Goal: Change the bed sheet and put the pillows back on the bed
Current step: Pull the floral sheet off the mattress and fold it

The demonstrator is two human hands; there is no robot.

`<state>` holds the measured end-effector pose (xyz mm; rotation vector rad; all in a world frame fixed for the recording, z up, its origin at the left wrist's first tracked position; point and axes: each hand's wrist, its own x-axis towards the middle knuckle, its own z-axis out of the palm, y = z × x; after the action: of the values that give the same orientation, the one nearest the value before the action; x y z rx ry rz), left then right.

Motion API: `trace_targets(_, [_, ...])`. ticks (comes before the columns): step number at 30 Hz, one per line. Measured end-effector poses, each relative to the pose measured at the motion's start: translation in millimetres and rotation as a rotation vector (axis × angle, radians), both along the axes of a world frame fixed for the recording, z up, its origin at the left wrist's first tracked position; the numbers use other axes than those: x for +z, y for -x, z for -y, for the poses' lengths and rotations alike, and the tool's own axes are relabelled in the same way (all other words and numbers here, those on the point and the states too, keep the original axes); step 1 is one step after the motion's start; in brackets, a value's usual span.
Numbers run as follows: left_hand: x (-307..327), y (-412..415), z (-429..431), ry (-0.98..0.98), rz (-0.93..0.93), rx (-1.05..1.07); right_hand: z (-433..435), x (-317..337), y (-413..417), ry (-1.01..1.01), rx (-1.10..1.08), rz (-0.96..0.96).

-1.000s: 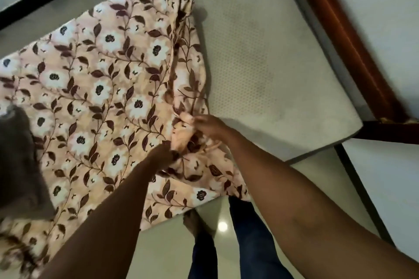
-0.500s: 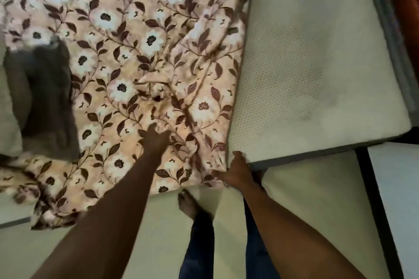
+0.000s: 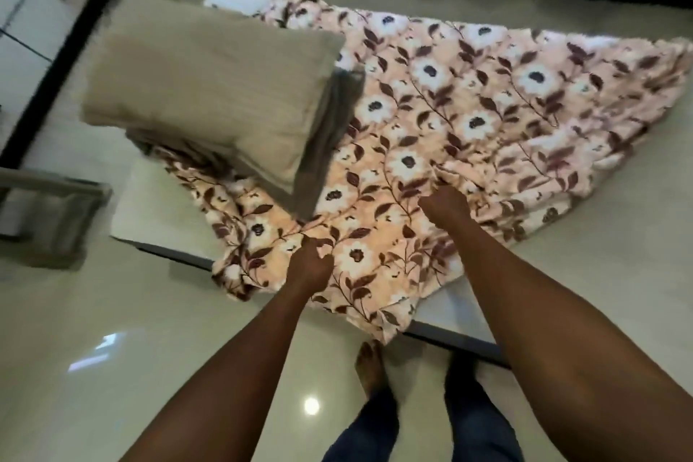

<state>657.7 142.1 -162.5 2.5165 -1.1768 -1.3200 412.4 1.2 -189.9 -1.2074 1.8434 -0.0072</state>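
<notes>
A peach bed sheet [image 3: 468,116] with white flowers and brown leaves lies spread and creased over most of the white mattress [image 3: 150,206]. My left hand [image 3: 311,266] has its fingers curled and pinches the sheet near the mattress's front edge. My right hand [image 3: 446,202], farther in, grips a small bunched fold of the sheet. A beige pillow [image 3: 210,86] rests on a folded grey cloth [image 3: 318,161] at the left end of the bed, on top of the sheet.
A bare strip of mattress shows at the front right. A grey frame-like object [image 3: 48,214] stands on the glossy tiled floor at the left. My bare foot [image 3: 371,368] and blue trouser legs are close to the bed's front edge.
The view has swung left, bringing the pillow end of the bed into sight. My right hand left the sheet's hanging edge and moved onto the bed top. My left hand shifted nearer the front edge.
</notes>
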Motion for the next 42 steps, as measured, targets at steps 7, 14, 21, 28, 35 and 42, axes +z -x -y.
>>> trace_targets(7, [25,-101,0,0.000,0.087,0.134,-17,7,-90,-0.041,0.329,0.032])
trace_targets(14, [2,-160,3,-0.035,0.061,0.259,-21,-11,-180,-0.201,0.469,0.148])
trace_targets(21, [-14,-265,32,-0.061,0.078,0.372,51,16,-261,-0.065,-0.126,0.474])
trace_targets(28, [-118,-416,153,0.059,0.148,0.608,123,-60,-344,0.071,-0.377,0.810])
trace_targets(35, [-184,-402,158,0.064,0.330,0.259,115,-90,-369,0.069,-0.462,0.841])
trace_targets(42, [-124,-221,144,0.106,-0.166,-0.087,143,-87,-400,0.056,-0.483,0.604])
